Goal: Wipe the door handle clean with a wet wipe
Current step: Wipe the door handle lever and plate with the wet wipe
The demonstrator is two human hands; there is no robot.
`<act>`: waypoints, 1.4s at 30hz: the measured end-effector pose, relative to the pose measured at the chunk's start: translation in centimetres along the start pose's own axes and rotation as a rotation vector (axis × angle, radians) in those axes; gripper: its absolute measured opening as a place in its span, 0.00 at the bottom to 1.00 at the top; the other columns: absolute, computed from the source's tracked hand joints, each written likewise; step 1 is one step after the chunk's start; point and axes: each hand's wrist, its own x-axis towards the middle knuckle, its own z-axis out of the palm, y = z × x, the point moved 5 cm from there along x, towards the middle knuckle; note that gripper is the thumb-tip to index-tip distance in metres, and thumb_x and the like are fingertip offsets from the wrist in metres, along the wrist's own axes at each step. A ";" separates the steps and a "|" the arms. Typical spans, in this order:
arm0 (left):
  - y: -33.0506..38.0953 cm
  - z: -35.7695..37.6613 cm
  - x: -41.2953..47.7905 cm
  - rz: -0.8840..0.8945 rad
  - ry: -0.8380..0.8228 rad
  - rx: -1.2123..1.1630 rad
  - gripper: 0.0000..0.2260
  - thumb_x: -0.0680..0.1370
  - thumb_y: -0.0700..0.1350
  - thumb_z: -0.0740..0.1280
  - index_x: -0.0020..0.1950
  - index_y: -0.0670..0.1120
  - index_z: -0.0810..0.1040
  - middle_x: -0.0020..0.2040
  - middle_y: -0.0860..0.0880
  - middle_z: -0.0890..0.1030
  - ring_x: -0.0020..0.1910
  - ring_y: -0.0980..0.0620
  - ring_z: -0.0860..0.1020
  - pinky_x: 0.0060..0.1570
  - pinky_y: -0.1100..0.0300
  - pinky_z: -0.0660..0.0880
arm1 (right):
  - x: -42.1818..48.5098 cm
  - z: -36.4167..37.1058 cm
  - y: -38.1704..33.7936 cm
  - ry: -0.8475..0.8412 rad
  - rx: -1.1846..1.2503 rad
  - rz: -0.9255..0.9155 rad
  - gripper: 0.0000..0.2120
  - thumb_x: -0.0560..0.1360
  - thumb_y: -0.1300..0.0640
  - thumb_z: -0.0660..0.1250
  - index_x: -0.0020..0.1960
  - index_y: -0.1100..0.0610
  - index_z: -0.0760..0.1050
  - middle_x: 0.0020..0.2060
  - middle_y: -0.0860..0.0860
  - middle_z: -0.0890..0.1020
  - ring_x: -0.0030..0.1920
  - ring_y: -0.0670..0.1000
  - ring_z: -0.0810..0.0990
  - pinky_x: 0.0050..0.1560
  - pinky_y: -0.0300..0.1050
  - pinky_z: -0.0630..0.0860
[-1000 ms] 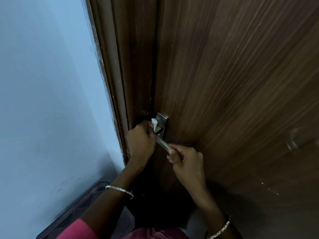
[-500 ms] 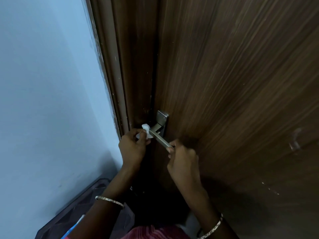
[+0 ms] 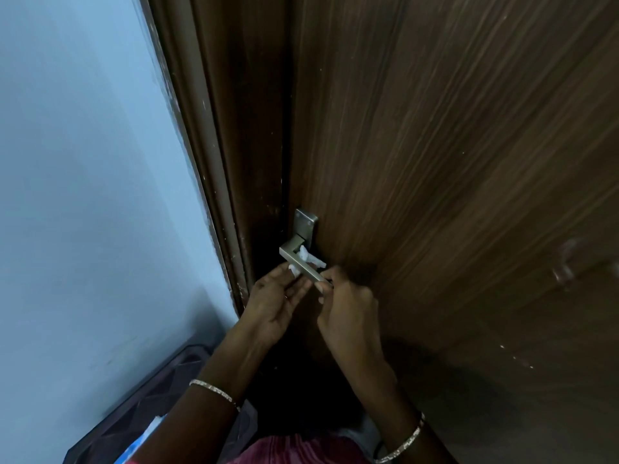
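Left hand [image 3: 279, 298] pinches the lower end of the wet wipe [image 3: 306, 256], which is tucked behind the lever of the door handle [image 3: 301, 265] on the wooden door [image 3: 435, 162]. The right hand [image 3: 348, 313] pinches the lever's free tip. The wipe looks limp, light and damp, best held taut by its ends. The metal lever is rigid, probably slick, and may pivot unless steadied there.
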 end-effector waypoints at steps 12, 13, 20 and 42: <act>2.0 0.6 -1.1 0.839 0.466 0.761 0.08 0.78 0.39 0.69 0.55 0.45 0.83 0.44 0.58 0.85 0.44 0.63 0.83 0.44 0.69 0.78 | -0.3 -0.1 0.2 0.071 -0.005 -0.004 0.07 0.83 0.52 0.61 0.60 0.48 0.73 0.47 0.46 0.85 0.47 0.42 0.84 0.40 0.28 0.68; 1.8 0.8 -0.8 0.845 0.432 0.738 0.08 0.79 0.38 0.68 0.56 0.43 0.83 0.46 0.53 0.86 0.45 0.59 0.84 0.46 0.62 0.80 | -0.3 0.0 0.2 0.070 -0.002 -0.005 0.08 0.83 0.52 0.60 0.60 0.48 0.73 0.48 0.46 0.85 0.47 0.41 0.84 0.41 0.30 0.71; 1.0 0.3 1.2 0.811 0.472 0.906 0.08 0.80 0.38 0.64 0.47 0.44 0.83 0.37 0.48 0.84 0.35 0.48 0.82 0.37 0.44 0.79 | -0.2 0.2 0.4 0.075 -0.010 0.005 0.09 0.83 0.53 0.60 0.63 0.49 0.73 0.48 0.46 0.85 0.46 0.40 0.84 0.33 0.25 0.67; -0.1 -1.4 3.3 0.204 0.269 0.024 0.04 0.78 0.34 0.68 0.50 0.37 0.82 0.47 0.40 0.86 0.48 0.44 0.84 0.48 0.53 0.82 | -0.3 0.4 0.4 0.075 0.011 0.008 0.11 0.83 0.51 0.57 0.63 0.49 0.72 0.49 0.48 0.86 0.48 0.43 0.85 0.44 0.40 0.83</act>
